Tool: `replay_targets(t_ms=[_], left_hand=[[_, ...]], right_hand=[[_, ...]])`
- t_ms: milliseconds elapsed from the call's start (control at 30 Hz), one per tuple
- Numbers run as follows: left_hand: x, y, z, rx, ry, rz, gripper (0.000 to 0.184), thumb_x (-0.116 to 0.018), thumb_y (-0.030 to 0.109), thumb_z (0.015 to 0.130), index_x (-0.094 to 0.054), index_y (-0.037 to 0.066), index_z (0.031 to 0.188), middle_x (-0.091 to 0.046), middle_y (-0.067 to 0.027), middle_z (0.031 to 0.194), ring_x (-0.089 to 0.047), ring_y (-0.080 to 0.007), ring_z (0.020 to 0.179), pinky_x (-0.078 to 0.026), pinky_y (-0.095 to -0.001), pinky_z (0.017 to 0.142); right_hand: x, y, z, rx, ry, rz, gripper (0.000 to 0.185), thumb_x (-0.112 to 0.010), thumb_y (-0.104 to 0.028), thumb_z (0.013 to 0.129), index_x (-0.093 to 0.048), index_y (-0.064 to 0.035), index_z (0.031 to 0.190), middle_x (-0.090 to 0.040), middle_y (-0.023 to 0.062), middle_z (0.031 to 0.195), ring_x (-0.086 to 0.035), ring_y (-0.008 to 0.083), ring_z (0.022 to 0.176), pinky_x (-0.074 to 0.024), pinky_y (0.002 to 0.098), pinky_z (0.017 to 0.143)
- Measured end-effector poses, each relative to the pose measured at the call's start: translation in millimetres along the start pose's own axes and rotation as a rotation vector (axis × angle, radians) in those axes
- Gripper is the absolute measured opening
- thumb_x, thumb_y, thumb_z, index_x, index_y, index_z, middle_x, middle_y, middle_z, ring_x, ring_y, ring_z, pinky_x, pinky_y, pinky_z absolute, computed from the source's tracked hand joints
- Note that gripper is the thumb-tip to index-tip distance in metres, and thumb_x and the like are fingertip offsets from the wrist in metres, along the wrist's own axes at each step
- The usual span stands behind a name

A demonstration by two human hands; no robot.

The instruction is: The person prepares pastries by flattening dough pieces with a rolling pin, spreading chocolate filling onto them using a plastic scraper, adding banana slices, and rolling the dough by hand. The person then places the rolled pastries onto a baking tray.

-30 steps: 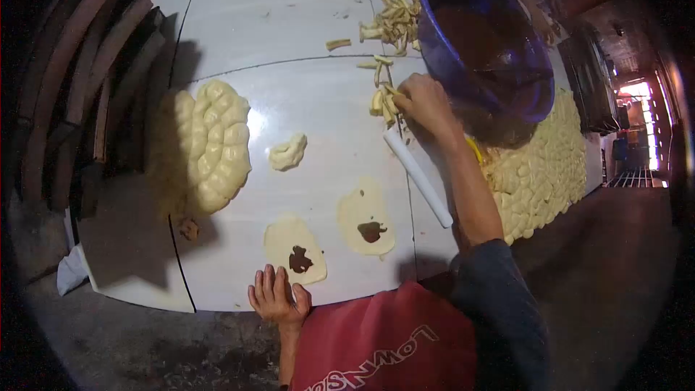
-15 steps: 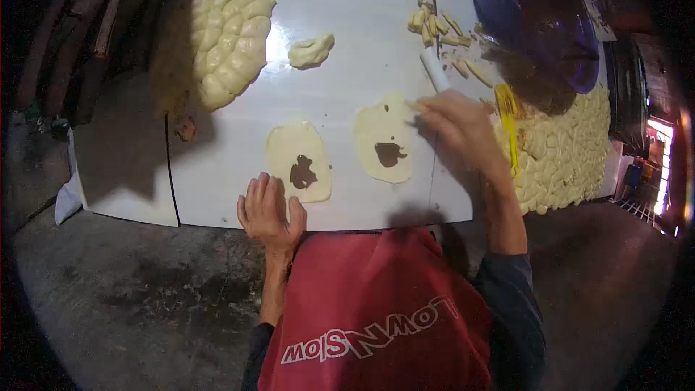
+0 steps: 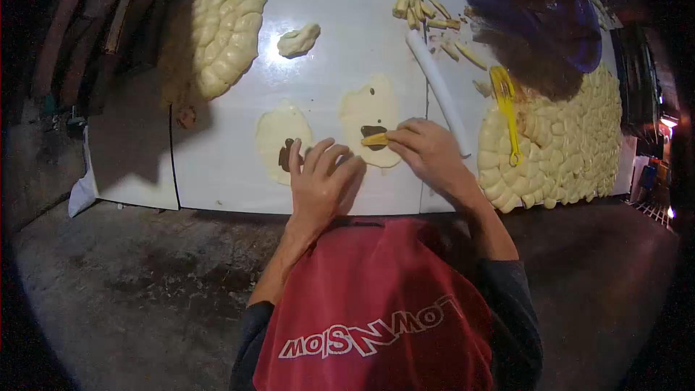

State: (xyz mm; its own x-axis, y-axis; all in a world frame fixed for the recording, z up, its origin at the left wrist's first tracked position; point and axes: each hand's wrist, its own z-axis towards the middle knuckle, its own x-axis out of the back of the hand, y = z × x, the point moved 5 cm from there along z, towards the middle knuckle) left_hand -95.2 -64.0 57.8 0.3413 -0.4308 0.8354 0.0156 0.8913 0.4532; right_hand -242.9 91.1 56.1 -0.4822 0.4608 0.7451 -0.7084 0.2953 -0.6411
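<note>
Two flat ovals of dough lie side by side on the white table. The left dough oval (image 3: 274,125) has a dark brown chocolate-like smear (image 3: 284,156), partly hidden by my left hand. My left hand (image 3: 323,177) is open, its fingers spread over the right edge of that oval and the gap beside it. On the right dough oval (image 3: 367,105) is another dark smear (image 3: 371,130). My right hand (image 3: 428,150) pinches a yellow banana strip (image 3: 375,139) at the front of this smear. A white rolling pin (image 3: 438,83) lies just beyond the right hand.
A small dough lump (image 3: 298,40) and a mass of dough balls (image 3: 226,38) sit at the back left. Several banana strips (image 3: 416,11) lie near a dark blue basin (image 3: 532,11). At right, a yellow plastic utensil (image 3: 510,116) rests on many dough pieces (image 3: 572,152).
My right hand has come left and down from beside the rolling pin to the right oval, where the banana strip now shows. My left hand has shifted right, between the ovals. The view has moved slightly.
</note>
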Motion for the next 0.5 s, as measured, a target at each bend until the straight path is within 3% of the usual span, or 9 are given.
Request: replay_targets(t_ms=[167,367,500], left_hand=[[-7,3,18,-0.067,0.0,-0.023,0.025,-0.08,0.016,0.077,-0.072,0.019,0.101,-0.063,-0.0002,0.101,-0.062,-0.0234,0.109,-0.038,-0.0589,0.11],[-13,3,26,-0.183,-0.053,-0.044,0.02,-0.079,0.013,0.077,-0.069,0.014,0.095,-0.064,-0.0018,0.107,-0.062,-0.0222,0.11,-0.042,-0.0505,0.105],[-14,-2,25,-0.099,-0.004,-0.1,0.019,-0.077,0.014,0.082,-0.068,0.01,0.099,-0.065,-0.0047,0.116,-0.06,-0.0246,0.113,-0.041,-0.0479,0.102]], right_hand=[[7,-2,-6,-0.004,-0.016,0.023,0.019,-0.071,-0.02,0.089,-0.071,-0.0088,0.106,-0.065,0.0061,0.094,-0.066,0.0267,0.084,-0.0518,0.04,0.072],[-5,0,-24,0.196,-0.161,-0.188,0.02,-0.074,-0.022,0.085,-0.066,-0.0109,0.1,-0.063,0.0023,0.097,-0.066,0.0229,0.084,-0.0509,0.0351,0.068],[2,10,-22,0.0,-0.084,0.111,0.014,-0.071,-0.015,0.09,-0.066,-0.0063,0.099,-0.065,0.0072,0.091,-0.067,0.0276,0.076,-0.0525,0.0392,0.066]])
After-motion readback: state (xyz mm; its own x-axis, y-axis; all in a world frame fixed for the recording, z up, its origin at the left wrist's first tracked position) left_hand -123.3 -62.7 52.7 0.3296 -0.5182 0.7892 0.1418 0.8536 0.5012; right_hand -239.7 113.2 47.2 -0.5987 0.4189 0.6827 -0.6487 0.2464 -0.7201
